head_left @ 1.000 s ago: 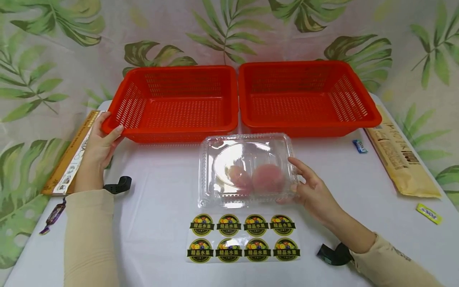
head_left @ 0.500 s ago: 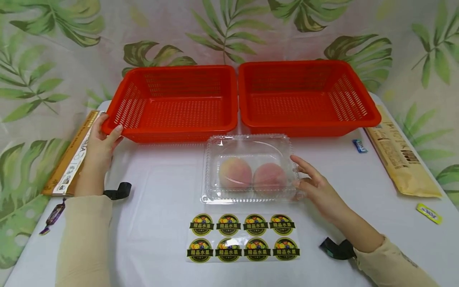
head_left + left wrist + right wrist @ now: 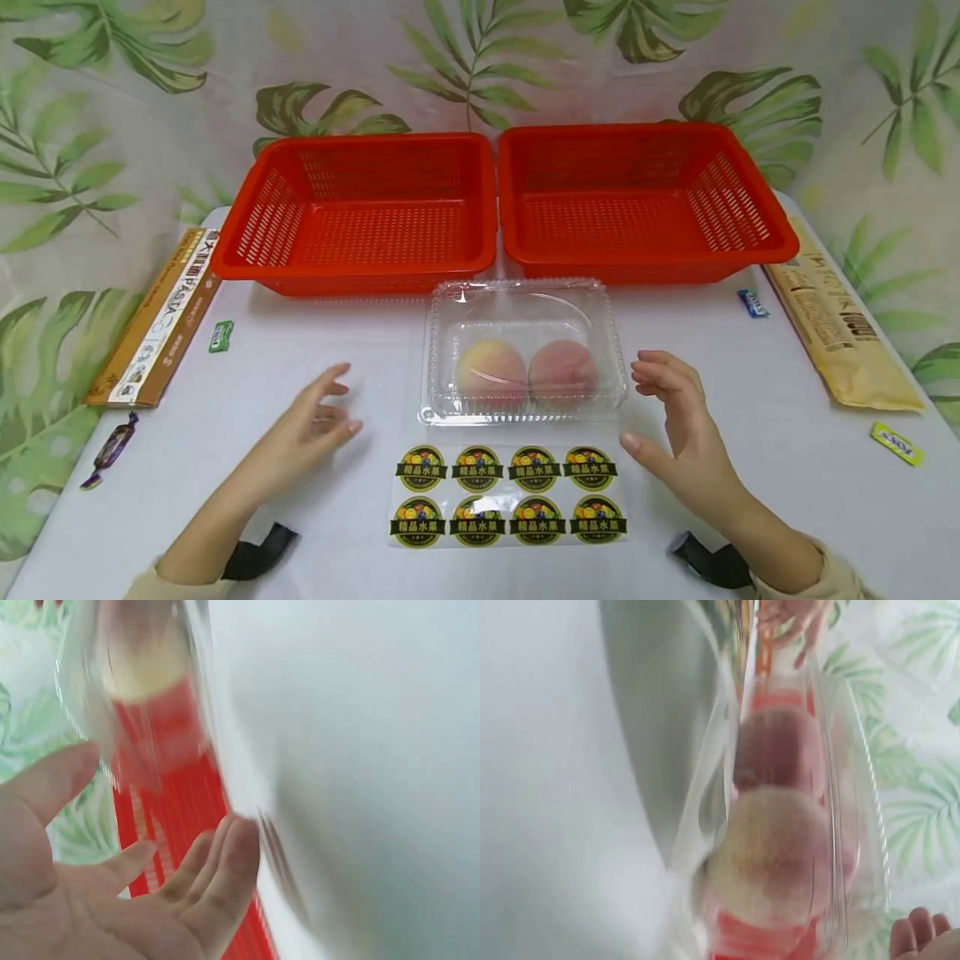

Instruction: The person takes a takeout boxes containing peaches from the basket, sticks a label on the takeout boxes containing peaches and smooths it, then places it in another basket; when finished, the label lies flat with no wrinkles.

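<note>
A clear plastic clamshell box (image 3: 525, 310) lies on the white table in front of the baskets. Inside it sit two peaches, a yellowish-pink one (image 3: 492, 369) on the left and a pinker one (image 3: 564, 371) on the right. My left hand (image 3: 303, 437) is in the air left of the box, fingers loosely bent and holding nothing. To the right of the box, my right hand (image 3: 682, 442) has thumb and fingers apart, with nothing between them. Directly below the box lies a sheet of round fruit stickers (image 3: 507, 496). Both wrist views are blurred.
Two red baskets (image 3: 367, 273) stand side by side at the back. A pasta box (image 3: 153, 325), a green candy (image 3: 221, 336) and a purple candy (image 3: 109, 450) are on the left. A tan package (image 3: 840, 333), a blue candy (image 3: 752, 303) and a yellow candy (image 3: 897, 444) lie right.
My left hand has left the left basket's rim and come toward the box and nearer me. My right hand has let go of the clamshell box, which shifted slightly right and settled.
</note>
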Available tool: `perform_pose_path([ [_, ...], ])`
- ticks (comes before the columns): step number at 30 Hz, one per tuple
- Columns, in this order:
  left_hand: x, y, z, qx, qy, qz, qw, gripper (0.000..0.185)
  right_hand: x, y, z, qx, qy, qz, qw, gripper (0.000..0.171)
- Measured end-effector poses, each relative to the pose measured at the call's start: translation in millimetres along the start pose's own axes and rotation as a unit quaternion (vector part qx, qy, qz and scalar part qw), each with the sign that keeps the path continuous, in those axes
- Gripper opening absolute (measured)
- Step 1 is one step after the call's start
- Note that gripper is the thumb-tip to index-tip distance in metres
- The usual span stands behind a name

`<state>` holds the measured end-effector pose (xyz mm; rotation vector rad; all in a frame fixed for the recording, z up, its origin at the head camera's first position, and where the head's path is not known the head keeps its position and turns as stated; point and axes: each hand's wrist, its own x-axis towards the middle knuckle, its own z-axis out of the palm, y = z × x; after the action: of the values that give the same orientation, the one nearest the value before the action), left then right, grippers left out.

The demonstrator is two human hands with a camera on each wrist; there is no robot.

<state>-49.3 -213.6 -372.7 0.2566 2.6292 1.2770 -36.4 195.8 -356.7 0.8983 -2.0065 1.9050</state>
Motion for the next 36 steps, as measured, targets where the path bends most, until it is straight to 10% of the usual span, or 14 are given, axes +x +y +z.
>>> perform_pose_path([
  [7, -23.1, 16.2, 45.4, 0.007, -0.099, 0.015, 0.9949, 0.068, -11, -4, 22, 0.011, -0.1, -0.047, 0.994, 0.059],
  [16, -26.5, 21.8, 69.3, -0.102, -0.098, 0.021, 0.9897, 0.063, -23, 4, 36, -0.036, -0.181, 0.016, 0.983, 0.056],
  [27, -27.8, 42.0, 105.4, -0.262, -0.172, 0.092, 0.9453, 0.062, -19, -4, 43, -0.077, -0.216, 0.106, 0.967, 0.041],
  [36, -26.6, 58.2, 125.4, -0.3, -0.184, 0.181, 0.9183, 0.059, -36, 13, 44, -0.14, -0.196, 0.084, 0.967, 0.038],
])
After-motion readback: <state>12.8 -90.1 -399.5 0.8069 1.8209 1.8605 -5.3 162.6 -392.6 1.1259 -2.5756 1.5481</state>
